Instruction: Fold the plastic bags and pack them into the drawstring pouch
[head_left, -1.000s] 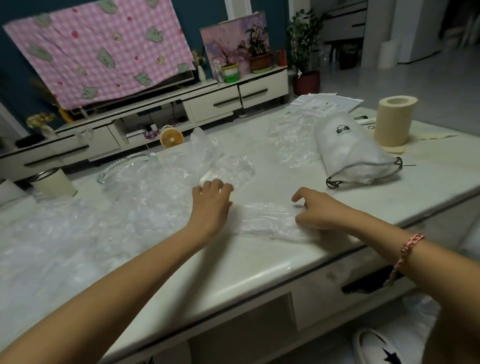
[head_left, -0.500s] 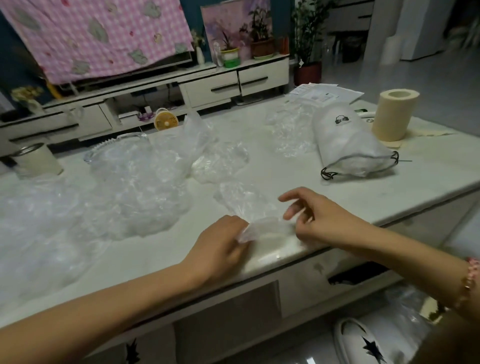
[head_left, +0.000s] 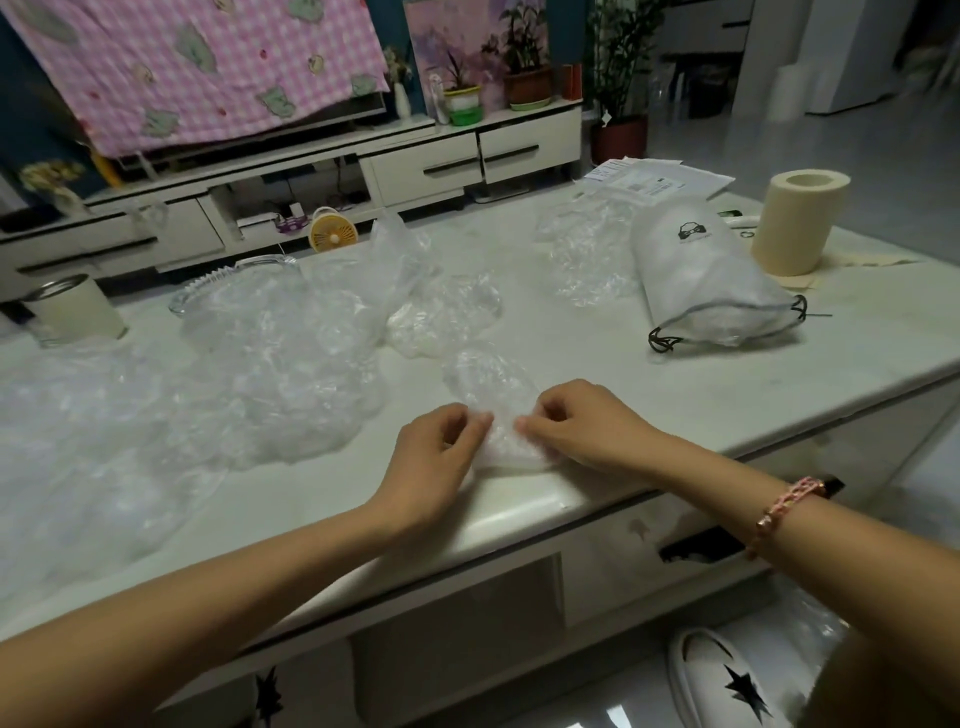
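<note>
Person wearing one pink bracelet (head_left: 789, 503).
Braided pink band with gold-toned links circling the wrist of the right hand (head_left: 576, 426); both forearms showing bare up to the near frame edge.

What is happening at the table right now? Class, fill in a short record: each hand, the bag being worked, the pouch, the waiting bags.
left hand: pinches the near end of the clear plastic bag
right hand: pinches the same end, fingertips close to the left hand's
clear plastic bag: lies on the white table near its front edge, far end pointing away from the person
drawstring pouch: on its side at far right, bulging, mouth open
pile of loose bags: crumpled, left of the hands
step: folding, bag not yet packed
</note>
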